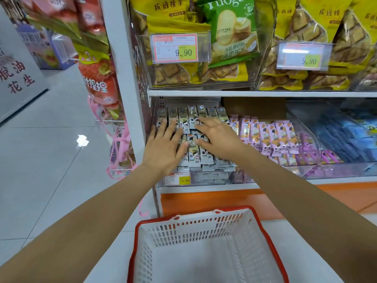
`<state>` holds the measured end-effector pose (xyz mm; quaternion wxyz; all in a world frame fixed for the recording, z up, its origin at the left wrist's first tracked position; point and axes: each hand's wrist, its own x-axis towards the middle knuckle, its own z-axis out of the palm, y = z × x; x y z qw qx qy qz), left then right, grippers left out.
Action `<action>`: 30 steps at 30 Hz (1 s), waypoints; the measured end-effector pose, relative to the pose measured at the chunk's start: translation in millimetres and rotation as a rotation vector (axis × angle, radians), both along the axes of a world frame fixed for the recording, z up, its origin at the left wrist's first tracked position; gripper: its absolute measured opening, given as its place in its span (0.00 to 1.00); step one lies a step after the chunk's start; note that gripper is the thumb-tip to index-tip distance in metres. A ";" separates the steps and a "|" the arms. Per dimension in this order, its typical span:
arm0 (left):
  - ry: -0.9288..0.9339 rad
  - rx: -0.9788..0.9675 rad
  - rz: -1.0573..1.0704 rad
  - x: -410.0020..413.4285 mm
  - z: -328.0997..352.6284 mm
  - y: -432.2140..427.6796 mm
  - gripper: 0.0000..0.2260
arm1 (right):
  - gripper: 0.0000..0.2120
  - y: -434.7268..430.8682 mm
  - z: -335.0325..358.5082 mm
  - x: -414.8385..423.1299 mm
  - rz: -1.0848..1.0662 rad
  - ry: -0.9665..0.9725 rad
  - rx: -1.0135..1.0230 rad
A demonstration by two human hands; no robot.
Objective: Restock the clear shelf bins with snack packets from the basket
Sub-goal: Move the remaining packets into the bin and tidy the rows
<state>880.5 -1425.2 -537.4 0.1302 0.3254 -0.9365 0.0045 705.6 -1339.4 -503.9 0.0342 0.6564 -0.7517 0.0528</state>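
Two shelves of clear bins face us. Up top, yellow biscuit packets (pixel 306 27) and one green packet (pixel 230 27) sit behind a 9.90 price tag (pixel 175 48). On the lower shelf (pixel 336 179) there are three lots side by side: grey-white snack packets (pixel 195 119) at the left end, pink packets (pixel 273 135) next to them and blue packets (pixel 346 135) further right. The upper shelf board overhangs the back row. Strawberry-print bags (pixel 98 78) hang off the shelf end at the left. Down on the floor (pixel 51 150) stands the white basket (pixel 263 225) with its red rim, right between the person's forearms.

Now the hands: both are in the leftmost clear bin (pixel 206 179), palms down. The left hand (pixel 163 148) lies flat on the packets at the left side, fingers straight and fanned. The right hand (pixel 218 139) is just beside it, fingers spread and a little bent, tips on the back row and thumb on the front row. Neither grips anything; both are released and rest on the stacked packets.
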 end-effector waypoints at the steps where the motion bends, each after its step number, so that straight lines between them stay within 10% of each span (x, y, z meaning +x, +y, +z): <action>1: 0.003 0.013 0.007 -1.1 -0.7 -1.1 0.33 | 0.27 -1.7 -0.8 -0.9 -0.002 0.001 0.010; 30: 0.005 0.063 -0.020 -9.0 6.4 -14.9 0.27 | 0.26 -20.0 10.0 -3.5 -0.022 -0.094 -0.027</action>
